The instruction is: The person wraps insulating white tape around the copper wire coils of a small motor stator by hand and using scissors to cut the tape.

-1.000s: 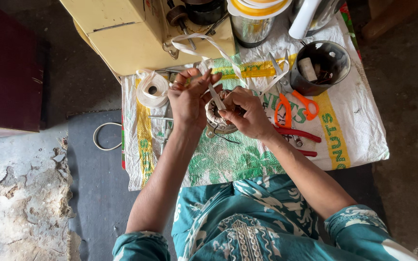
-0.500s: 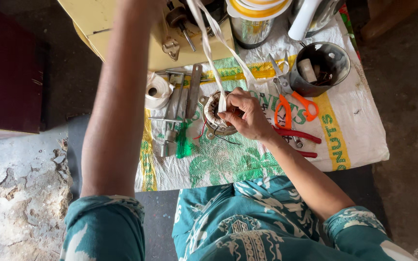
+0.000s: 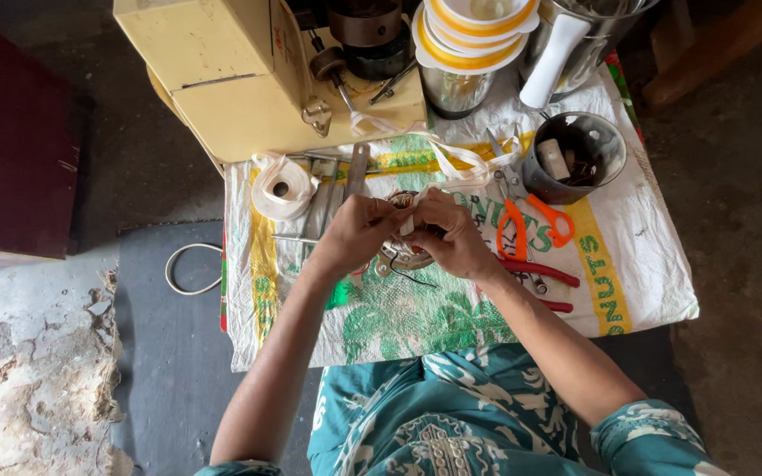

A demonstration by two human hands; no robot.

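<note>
My left hand (image 3: 359,231) and my right hand (image 3: 451,236) meet over a small round metal coil part (image 3: 403,256) that lies on a printed woven sack (image 3: 628,282) spread on the floor. Both hands pinch a strip of white tape (image 3: 451,163), which runs up and away toward the cream machine body. My fingers hide most of the metal part. A roll of the same white tape (image 3: 282,187) sits to the left of my left hand.
Orange-handled scissors (image 3: 535,216) and red-handled pliers (image 3: 540,271) lie right of my hands. A grey metal cup (image 3: 579,159) with small parts stands at the back right. A cream machine body (image 3: 249,75), stacked bowls (image 3: 474,31) and flat metal tools (image 3: 337,189) line the back.
My left arm was raised high, pulling the white tape upward; it has come back down, and both hands are together again over the metal part.
</note>
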